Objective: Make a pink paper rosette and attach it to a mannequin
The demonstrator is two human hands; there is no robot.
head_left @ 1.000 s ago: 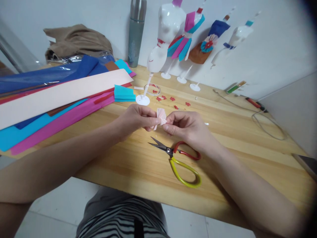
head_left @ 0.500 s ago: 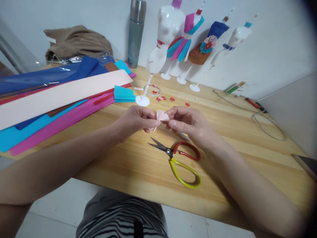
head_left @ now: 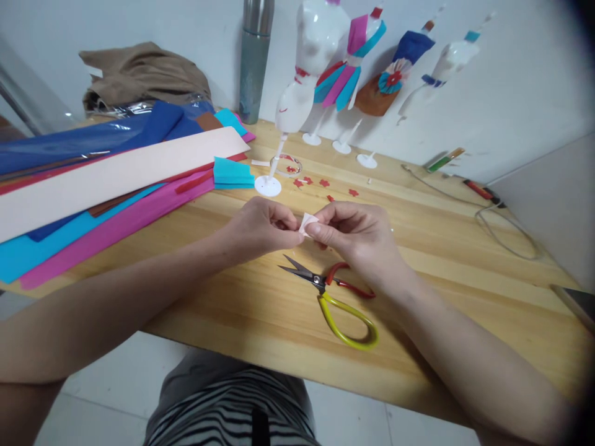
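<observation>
My left hand and my right hand meet above the middle of the wooden table. Both pinch a small pale pink pleated paper piece between thumb and fingers. Only a small folded corner of it shows between the fingertips. Scissors with one red and one yellow handle lie on the table just below my right hand, blades slightly apart and pointing left.
Long coloured paper sheets are stacked at the left, with a folded cyan piece. Several small white mannequins with paper dresses stand at the back by a metal flask. Small red paper flowers, a cable.
The fan of pink paper has been squeezed together; less of it shows now. My right hand's fingers have closed in on it toward the left hand. The scissors have not moved.
</observation>
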